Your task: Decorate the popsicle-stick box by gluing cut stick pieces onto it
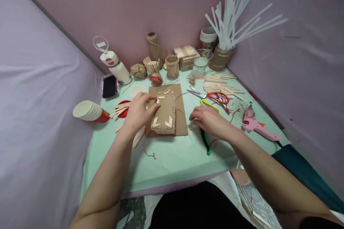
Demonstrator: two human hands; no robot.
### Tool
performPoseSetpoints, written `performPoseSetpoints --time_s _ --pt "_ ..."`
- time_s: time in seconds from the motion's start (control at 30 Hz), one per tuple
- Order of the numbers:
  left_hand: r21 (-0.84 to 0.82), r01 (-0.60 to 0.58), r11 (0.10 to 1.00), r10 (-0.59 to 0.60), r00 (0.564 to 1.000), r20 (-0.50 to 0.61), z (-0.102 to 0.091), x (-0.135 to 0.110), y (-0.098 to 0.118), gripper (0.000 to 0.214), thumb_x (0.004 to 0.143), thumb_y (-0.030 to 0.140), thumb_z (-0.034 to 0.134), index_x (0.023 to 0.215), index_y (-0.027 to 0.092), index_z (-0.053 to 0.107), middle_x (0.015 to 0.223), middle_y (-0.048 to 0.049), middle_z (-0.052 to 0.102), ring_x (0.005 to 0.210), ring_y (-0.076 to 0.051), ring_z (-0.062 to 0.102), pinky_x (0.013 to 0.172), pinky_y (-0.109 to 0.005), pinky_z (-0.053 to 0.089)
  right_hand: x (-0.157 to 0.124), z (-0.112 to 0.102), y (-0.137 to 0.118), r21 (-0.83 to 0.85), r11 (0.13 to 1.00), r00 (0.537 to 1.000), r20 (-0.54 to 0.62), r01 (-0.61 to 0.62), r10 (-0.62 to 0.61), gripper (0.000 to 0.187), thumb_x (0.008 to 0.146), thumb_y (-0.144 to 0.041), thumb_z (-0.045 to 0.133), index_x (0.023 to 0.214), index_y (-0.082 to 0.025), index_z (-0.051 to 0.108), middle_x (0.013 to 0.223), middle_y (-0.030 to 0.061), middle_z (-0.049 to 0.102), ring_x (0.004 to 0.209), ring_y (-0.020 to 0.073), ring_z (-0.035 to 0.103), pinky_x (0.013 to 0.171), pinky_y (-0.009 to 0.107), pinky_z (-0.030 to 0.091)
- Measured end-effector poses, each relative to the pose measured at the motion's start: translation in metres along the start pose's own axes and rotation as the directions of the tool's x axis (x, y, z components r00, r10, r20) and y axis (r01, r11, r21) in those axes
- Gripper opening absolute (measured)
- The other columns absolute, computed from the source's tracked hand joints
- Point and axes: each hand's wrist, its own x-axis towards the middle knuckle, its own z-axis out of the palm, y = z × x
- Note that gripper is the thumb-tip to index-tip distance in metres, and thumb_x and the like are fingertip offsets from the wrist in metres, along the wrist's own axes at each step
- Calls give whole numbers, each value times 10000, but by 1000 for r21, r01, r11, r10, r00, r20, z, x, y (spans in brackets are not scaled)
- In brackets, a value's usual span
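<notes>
A cardboard box (164,112) edged with twine lies on a brown cardboard sheet (182,121). Small cut pieces of wooden stick (168,121) sit at its corners. My left hand (139,111) rests at the box's upper left corner, thumb and forefinger apart, fingertips touching near a wood piece. To the right of the sheet, my right hand (208,118) hovers low over the table with its fingers curled together; whatever they hold is hidden. Beneath and beside it show a yellow handle (211,106) and a black handle with a green tip (205,143).
Red-handled scissors (215,96) lie right of the box, near loose wooden sticks (219,84). A pink glue gun (259,128) is at the right edge. Paper cups (90,111) lie left. Along the back stand a bottle (119,69), twine ball (139,71) and glass of water (201,65).
</notes>
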Motion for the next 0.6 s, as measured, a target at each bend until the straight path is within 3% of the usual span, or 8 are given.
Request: performPoseSetpoints --time_s 0.17,0.3,0.43,0.6 --pt "-27 -5 1000 4 1000 -30 -1 -1 -1 200 825 274 682 1009 195 695 1017 -44 613 938 -185 603 848 -331 466 -9 30 -4 -23 1000 997 83 10 -8 150 892 -135 580 856 -185 717 921 83 668 945 242 546 769 336 325" --pt "-35 2 999 -1 1000 7 -6 2 -5 187 831 309 671 986 209 699 1008 -40 619 901 -180 600 800 -319 463 -9 39 -3 -24 1000 995 95 16 -14 137 881 -122 584 804 -168 688 926 98 662 938 247 537 738 332 310" --pt "9 4 1000 -4 998 64 -13 8 -2 170 823 348 663 903 200 690 984 -50 638 899 -192 593 782 -318 450 -11 35 -2 10 999 997 68 44 -45 141 880 -106 571 790 -172 656 864 76 665 880 225 545 743 326 314" --pt "204 48 978 -80 986 149 -15 13 14 186 800 369 619 806 183 630 844 -54 670 777 -204 599 654 -304 401 -15 15 -3 88 996 999 -18 32 -31 164 867 -76 550 764 -187 612 781 37 647 776 190 535 718 304 329"
